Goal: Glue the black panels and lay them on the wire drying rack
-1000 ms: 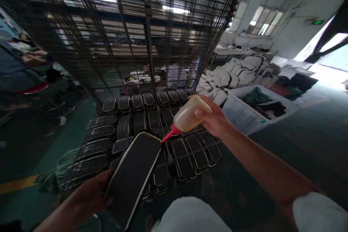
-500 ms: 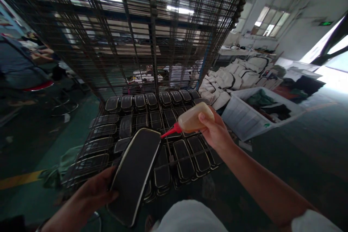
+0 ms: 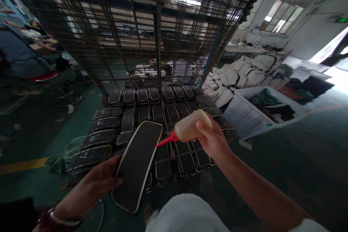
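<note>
My left hand (image 3: pixel 94 185) grips a long black pad (image 3: pixel 137 165) with a pale rim, holding it tilted over my lap. My right hand (image 3: pixel 213 139) is closed round a squeeze bottle (image 3: pixel 190 127) of yellowish liquid. Its red nozzle (image 3: pixel 164 140) points left and touches the pad's right edge near the top. Below both hands lies a wire rack shelf (image 3: pixel 233 135) covered with several similar black pads (image 3: pixel 159 96) in rows.
A tall wire rack (image 3: pixel 152 32) rises behind the shelf. A white plastic crate (image 3: pixel 244 116) with dark cloth stands at the right, with white bags (image 3: pixel 233 76) piled behind it. A person (image 3: pixel 19 58) sits at the far left near a red stool. Green floor surrounds the rack.
The nozzle tip has slid down along the pad's right edge. My left hand has shifted the pad slightly lower and nearer. The view has tilted down a little.
</note>
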`<state>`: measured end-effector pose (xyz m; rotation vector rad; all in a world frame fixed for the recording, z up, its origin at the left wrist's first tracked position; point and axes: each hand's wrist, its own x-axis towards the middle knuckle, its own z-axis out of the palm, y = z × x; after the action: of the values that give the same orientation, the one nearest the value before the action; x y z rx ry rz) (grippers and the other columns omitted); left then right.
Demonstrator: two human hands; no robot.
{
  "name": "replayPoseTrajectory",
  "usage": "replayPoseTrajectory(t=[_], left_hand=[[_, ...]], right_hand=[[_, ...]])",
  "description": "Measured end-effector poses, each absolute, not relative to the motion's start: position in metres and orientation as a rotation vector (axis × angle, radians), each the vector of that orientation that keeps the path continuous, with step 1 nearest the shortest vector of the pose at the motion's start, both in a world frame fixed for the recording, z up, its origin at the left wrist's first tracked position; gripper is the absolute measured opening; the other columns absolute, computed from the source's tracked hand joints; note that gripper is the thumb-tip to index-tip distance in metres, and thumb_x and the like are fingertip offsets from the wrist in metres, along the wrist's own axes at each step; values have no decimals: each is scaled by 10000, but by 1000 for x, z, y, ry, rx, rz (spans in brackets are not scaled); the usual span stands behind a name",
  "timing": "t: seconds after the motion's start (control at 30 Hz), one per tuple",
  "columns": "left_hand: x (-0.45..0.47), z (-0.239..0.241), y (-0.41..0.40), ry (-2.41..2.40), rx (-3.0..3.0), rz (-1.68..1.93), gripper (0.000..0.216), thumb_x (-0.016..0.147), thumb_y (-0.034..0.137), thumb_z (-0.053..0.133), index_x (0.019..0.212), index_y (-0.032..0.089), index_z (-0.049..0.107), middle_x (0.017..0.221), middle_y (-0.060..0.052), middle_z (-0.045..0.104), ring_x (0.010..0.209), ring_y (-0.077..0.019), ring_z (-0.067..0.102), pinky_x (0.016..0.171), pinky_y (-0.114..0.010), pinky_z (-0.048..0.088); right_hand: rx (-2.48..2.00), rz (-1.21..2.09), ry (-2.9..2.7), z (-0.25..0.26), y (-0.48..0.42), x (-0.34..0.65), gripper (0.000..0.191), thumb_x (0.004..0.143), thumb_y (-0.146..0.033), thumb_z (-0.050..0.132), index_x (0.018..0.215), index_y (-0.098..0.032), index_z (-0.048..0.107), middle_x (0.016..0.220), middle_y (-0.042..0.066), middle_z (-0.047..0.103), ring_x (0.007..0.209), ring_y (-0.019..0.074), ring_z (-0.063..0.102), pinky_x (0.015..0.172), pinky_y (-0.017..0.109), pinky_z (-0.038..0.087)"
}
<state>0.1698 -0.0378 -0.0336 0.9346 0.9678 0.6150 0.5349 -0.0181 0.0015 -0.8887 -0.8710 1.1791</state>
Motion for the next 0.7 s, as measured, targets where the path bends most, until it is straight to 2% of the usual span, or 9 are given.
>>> replayPoseTrajectory(t=[0.23, 0.33, 0.4, 0.47, 0.7], left_hand=[[172, -35, -38, 929, 850, 670, 424, 820, 242, 960, 1236, 230, 880, 1125, -96, 909, 986, -316, 850, 881, -370, 695], [170, -36, -37, 932, 817, 653, 451, 837, 213, 944, 1279, 212, 855, 1118, -108, 911, 899, -298, 860, 819, -363, 709], [170, -36, -38, 923, 784, 653, 480, 838, 185, 935, 1308, 208, 838, 1122, -113, 912, 890, -299, 866, 805, -366, 715], [171, -35, -38, 916, 760, 669, 484, 830, 167, 935, 1302, 205, 836, 1119, -115, 914, 881, -294, 870, 799, -366, 720], [180, -24, -38, 940, 689, 713, 507, 702, 155, 988, 1189, 166, 848, 1016, -138, 916, 803, -310, 879, 715, -358, 730]], right_hand=[[-914, 1217, -890, -8, -33, 522, 509, 806, -556, 995, 1154, -273, 753, 919, 31, 694, 781, 226, 655, 547, 287, 559], [-918, 1218, -908, -11, -38, 518, 524, 806, -568, 992, 1169, -276, 751, 988, 42, 720, 878, 257, 688, 730, 355, 615], [-920, 1240, -909, -12, -40, 515, 547, 794, -567, 999, 1181, -276, 746, 1040, 52, 737, 957, 279, 707, 872, 401, 620], [-916, 1271, -907, -12, -43, 514, 563, 786, -562, 1004, 1196, -282, 738, 1068, 55, 746, 998, 292, 716, 944, 432, 611], [-896, 1296, -969, -12, -55, 507, 620, 808, -584, 982, 1277, -275, 719, 1112, 96, 787, 1051, 341, 752, 986, 498, 605]])
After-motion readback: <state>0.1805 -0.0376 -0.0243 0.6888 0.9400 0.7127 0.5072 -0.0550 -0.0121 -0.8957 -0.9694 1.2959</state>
